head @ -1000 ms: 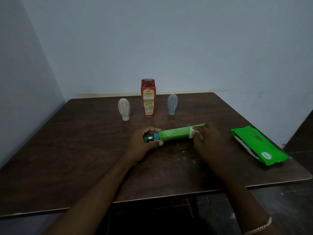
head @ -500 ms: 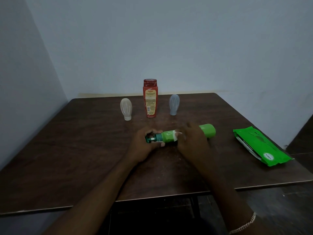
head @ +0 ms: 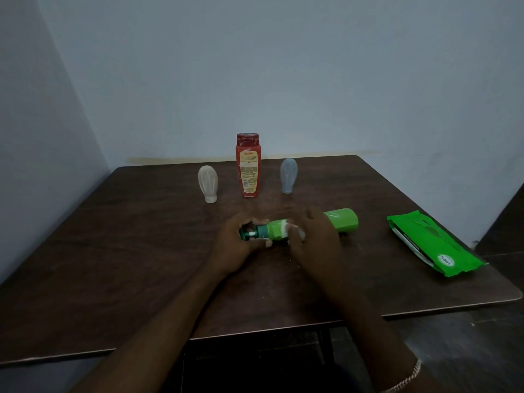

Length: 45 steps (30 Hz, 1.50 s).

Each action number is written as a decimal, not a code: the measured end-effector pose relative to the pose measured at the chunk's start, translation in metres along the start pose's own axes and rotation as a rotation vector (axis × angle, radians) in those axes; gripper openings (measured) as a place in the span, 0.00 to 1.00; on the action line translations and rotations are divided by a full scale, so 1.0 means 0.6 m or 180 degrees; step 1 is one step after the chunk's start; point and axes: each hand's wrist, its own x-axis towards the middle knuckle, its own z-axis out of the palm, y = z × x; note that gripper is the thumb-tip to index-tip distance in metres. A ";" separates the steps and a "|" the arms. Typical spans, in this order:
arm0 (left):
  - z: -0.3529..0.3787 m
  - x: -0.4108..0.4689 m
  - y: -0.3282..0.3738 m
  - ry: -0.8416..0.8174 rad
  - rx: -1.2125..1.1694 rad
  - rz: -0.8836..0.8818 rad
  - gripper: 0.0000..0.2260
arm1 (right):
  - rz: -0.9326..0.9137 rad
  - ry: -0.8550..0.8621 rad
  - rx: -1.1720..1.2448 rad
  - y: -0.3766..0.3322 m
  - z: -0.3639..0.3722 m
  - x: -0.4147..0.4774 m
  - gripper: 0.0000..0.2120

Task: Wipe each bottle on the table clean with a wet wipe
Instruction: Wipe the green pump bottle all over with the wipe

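A green bottle (head: pixel 341 219) lies on its side near the middle of the dark wooden table (head: pixel 113 251), cap end to the left. My left hand (head: pixel 236 245) grips its dark green cap end. My right hand (head: pixel 314 236) is wrapped over the bottle's middle, pressing a white wet wipe (head: pixel 297 231) against it. Only a small part of the wipe shows under the fingers. Behind them stand a red bottle (head: pixel 248 165), a whitish bottle (head: pixel 208 183) upside down on its cap, and a grey bottle (head: pixel 288 175) also on its cap.
A green pack of wet wipes (head: pixel 431 242) lies flat at the table's right side, near the edge. Walls close in behind and to the left of the table. The table's front edge runs just below my forearms.
My right hand with the wipe slid left along the green bottle from its base end to its middle. The left hand kept holding the cap end.
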 end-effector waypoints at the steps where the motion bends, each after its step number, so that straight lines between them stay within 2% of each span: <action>1: 0.000 0.000 -0.001 0.0006 -0.0018 0.0000 0.20 | 0.0088 0.0008 -0.0077 0.020 -0.009 0.003 0.06; 6: 0.000 0.000 -0.006 0.0077 -0.0024 0.0048 0.20 | 0.0743 0.0321 -0.0464 0.133 -0.063 0.020 0.06; 10: 0.001 0.002 -0.006 0.0067 -0.0069 0.0024 0.19 | 0.0983 0.0562 -0.0422 0.148 -0.067 0.018 0.06; 13: 0.000 0.001 -0.006 0.0066 -0.0080 -0.0011 0.20 | 0.0925 0.0513 -0.0351 0.118 -0.045 0.011 0.06; 18: -0.001 0.003 -0.010 0.0058 -0.0191 -0.0086 0.20 | 0.0111 0.0016 -0.0114 0.086 -0.026 0.001 0.08; 21: -0.001 0.003 -0.011 0.0066 -0.0213 -0.0060 0.19 | 0.0375 0.0048 -0.0100 0.129 -0.047 0.009 0.08; 25: 0.001 0.003 -0.011 0.0055 -0.0189 -0.0028 0.20 | 0.0927 0.0485 -0.0334 0.166 -0.080 0.017 0.08; 29: -0.002 0.005 -0.010 0.0008 -0.0224 -0.0121 0.19 | 0.0379 0.0059 -0.0300 0.159 -0.073 0.010 0.09; 34: -0.001 0.003 -0.003 -0.0132 -0.0280 -0.0157 0.20 | 0.0809 0.0231 -0.0177 0.176 -0.090 0.018 0.09; 38: -0.007 0.003 -0.001 -0.0125 -0.0518 -0.0207 0.18 | 0.0625 0.0068 -0.0111 0.158 -0.085 0.013 0.08; 42: -0.008 0.006 -0.009 -0.0091 -0.0554 -0.0318 0.12 | 0.0688 0.0074 -0.0166 0.150 -0.081 0.019 0.08; 45: -0.008 0.006 -0.008 -0.0064 -0.0525 -0.0369 0.12 | 0.0514 -0.0172 -0.0175 0.127 -0.068 0.020 0.08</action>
